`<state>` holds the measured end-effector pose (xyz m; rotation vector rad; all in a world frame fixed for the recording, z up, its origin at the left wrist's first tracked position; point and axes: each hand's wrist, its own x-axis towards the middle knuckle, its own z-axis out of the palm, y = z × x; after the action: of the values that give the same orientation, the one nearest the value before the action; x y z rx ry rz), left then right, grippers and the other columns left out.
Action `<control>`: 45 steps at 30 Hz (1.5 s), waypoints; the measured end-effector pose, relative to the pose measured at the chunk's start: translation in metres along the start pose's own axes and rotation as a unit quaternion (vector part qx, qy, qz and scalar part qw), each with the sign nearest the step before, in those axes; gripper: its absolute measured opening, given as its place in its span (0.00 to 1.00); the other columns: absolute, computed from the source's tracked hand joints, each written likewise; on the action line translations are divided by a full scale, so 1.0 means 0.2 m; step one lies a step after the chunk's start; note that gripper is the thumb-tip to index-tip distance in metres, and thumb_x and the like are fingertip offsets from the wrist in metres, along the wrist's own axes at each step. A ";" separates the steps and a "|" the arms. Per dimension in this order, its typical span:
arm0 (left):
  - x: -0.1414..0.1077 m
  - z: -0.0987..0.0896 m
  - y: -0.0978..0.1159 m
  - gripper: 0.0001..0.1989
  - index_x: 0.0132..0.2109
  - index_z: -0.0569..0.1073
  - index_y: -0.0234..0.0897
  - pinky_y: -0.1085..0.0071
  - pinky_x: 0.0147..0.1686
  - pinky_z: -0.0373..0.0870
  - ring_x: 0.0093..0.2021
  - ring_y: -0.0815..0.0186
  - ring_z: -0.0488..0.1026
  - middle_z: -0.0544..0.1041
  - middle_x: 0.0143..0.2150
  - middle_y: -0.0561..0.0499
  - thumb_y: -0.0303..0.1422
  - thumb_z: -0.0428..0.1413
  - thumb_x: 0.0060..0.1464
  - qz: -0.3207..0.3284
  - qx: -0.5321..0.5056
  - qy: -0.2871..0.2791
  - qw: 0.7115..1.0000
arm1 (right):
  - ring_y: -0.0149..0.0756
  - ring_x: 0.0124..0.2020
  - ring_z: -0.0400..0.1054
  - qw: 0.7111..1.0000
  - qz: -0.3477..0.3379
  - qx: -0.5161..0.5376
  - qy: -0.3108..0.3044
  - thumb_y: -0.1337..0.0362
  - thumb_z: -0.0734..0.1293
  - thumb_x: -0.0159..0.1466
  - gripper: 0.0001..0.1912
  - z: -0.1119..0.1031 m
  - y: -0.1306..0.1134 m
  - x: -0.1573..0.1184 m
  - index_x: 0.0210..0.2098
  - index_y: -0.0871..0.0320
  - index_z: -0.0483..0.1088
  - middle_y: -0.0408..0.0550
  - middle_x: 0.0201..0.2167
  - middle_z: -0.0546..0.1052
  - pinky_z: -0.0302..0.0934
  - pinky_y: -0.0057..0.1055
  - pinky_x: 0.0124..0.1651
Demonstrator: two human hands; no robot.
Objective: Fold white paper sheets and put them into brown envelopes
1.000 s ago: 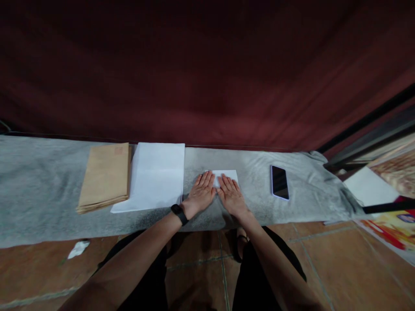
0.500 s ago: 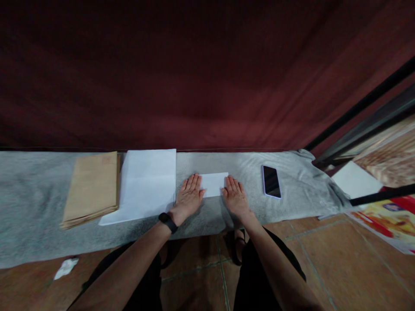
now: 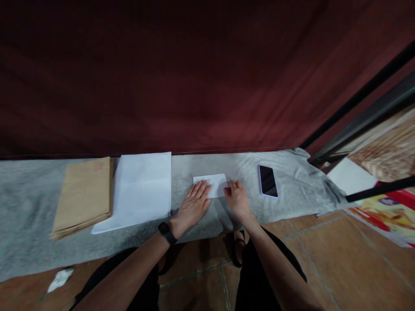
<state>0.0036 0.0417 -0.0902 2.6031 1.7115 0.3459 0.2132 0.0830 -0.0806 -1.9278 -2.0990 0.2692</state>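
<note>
A small white rectangle of folded paper (image 3: 216, 181) lies on the grey cloth in front of me. My left hand (image 3: 194, 202) rests flat over its lower left part, fingers stretched out, a dark band on the wrist. At the paper's right edge is my right hand (image 3: 237, 198), its fingers curled and the thumb against the edge; the fingertips are partly hidden. Left of my hands lies a stack of larger white sheets (image 3: 142, 185), beside a pile of brown paper envelopes (image 3: 84, 192).
A phone (image 3: 268, 181) with a dark screen lies to the right on the grey cloth (image 3: 295, 190). Behind the bench hangs a dark red curtain (image 3: 194, 86). A dark metal frame (image 3: 363, 99) stands at the right. Crumpled white tissue (image 3: 60, 280) is on the tiled floor.
My left hand has slid from the paper's left edge onto its lower part. My right hand's fingers, flat before, have curled at the right edge.
</note>
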 end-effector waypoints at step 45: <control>0.00 -0.01 -0.08 0.30 0.72 0.57 0.27 0.53 0.72 0.46 0.75 0.55 0.50 0.56 0.74 0.38 0.37 0.39 0.69 -0.115 0.025 -0.028 0.993 | 0.52 0.69 0.55 0.994 -0.096 -0.041 0.034 0.56 0.58 0.74 0.30 0.10 -0.04 -0.06 0.70 0.67 0.57 0.62 0.70 0.61 0.47 0.48 0.70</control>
<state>-0.0112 0.0473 -0.0911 2.3874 1.9965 0.2242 0.2004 0.0707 -0.0983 -1.7362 -2.2615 0.0779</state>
